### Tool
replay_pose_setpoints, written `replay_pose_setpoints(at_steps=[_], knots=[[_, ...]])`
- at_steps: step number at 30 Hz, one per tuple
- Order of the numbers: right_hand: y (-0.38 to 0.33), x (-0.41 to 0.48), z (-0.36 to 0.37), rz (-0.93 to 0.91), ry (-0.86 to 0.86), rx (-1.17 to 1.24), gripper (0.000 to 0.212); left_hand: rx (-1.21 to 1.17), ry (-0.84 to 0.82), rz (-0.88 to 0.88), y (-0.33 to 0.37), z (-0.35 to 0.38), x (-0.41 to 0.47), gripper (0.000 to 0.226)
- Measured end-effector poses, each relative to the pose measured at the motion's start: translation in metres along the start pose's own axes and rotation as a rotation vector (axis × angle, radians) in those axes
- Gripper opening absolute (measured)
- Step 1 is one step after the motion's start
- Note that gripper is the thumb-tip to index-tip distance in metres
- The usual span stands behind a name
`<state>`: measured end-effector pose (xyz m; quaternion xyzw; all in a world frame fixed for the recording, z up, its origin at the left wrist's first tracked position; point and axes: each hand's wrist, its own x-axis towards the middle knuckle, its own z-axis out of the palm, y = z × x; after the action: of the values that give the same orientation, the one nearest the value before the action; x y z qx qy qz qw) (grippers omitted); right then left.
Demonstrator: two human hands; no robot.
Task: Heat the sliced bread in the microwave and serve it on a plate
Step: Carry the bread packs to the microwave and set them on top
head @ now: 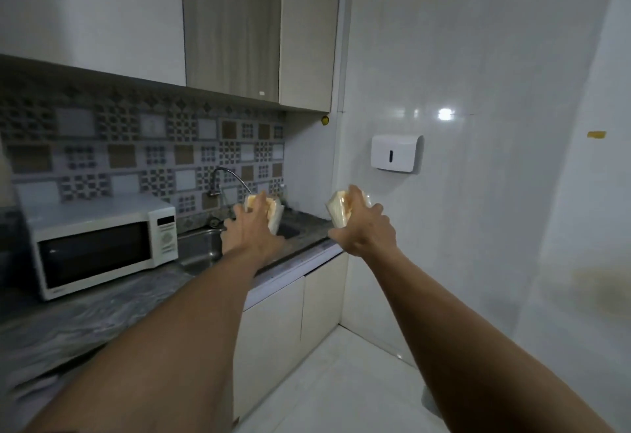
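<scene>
Both my arms reach forward. My left hand (pixel 247 227) grips a pack of sliced bread in clear wrap (pixel 275 215), held above the sink. My right hand (pixel 363 227) grips a second wrapped pack of sliced bread (pixel 338 210), held in the air past the counter's right end. A white microwave (pixel 102 241) stands on the counter at the left, its door shut. No plate is in view.
A steel sink (pixel 201 244) with a curved tap (pixel 225 176) lies right of the microwave in the grey marbled counter (pixel 85 316). Wall cupboards (pixel 239 22) hang above. A white dispenser (pixel 396 153) is on the right wall. White base cupboards (pixel 293 313) stand below.
</scene>
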<state>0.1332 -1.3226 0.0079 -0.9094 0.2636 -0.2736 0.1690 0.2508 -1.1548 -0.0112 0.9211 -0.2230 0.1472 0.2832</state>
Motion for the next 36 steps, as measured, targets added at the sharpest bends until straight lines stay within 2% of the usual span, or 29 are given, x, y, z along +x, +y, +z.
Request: replay_pose_setpoints(at_steps=[6, 13, 20, 36], knots=[[-0.010, 0.088, 0.047, -0.116, -0.059, 0.071, 0.093, 0.070, 0.044, -0.114, -0.021, 0.017, 0.066, 0.105], [-0.056, 0.176, 0.137, -0.191, -0.142, 0.130, 0.099, 0.123, 0.150, -0.246, -0.082, 0.036, 0.141, 0.099], [-0.123, 0.252, 0.220, -0.311, -0.207, 0.170, 0.103, 0.171, 0.229, -0.381, -0.155, 0.039, 0.215, 0.101], [-0.287, 0.406, 0.424, -0.564, -0.431, 0.318, 0.097, 0.290, 0.364, -0.707, -0.311, 0.046, 0.366, 0.105]])
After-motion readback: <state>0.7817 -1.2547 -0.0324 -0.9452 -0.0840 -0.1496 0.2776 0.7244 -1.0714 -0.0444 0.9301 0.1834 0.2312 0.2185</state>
